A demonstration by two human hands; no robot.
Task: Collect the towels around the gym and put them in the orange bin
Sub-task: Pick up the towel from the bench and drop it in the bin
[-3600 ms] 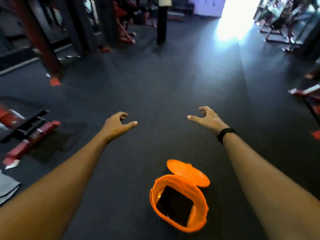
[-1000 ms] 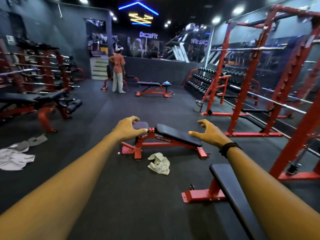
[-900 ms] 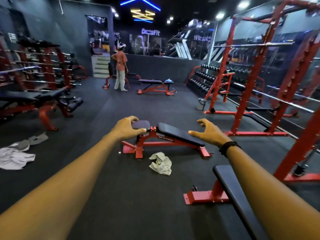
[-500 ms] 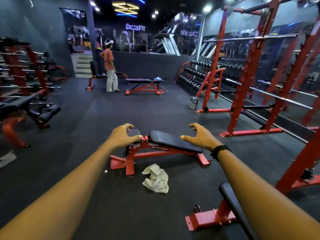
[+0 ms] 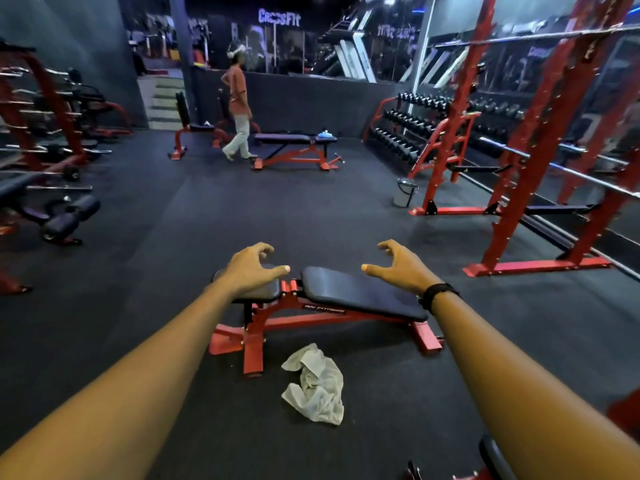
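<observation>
A crumpled pale towel (image 5: 317,386) lies on the dark floor just in front of a red and black bench (image 5: 360,296). Both my arms stretch forward above it. My left hand (image 5: 251,266) and my right hand (image 5: 398,265) hover in the air with loosely curled fingers, and neither holds anything. A small blue cloth-like thing (image 5: 326,134) sits on a far bench (image 5: 294,143). The orange bin is out of view.
A person (image 5: 238,105) walks near the far bench. Red squat racks (image 5: 540,133) line the right side, with a dumbbell rack (image 5: 401,133) and a small grey bucket (image 5: 404,192). More machines (image 5: 52,140) stand at left. Another bench's pad (image 5: 495,459) shows at bottom right.
I have moved away from the orange bin and closer to the near bench; the towel looms larger and lower. The far person has started walking right. The towels at left have left the view.
</observation>
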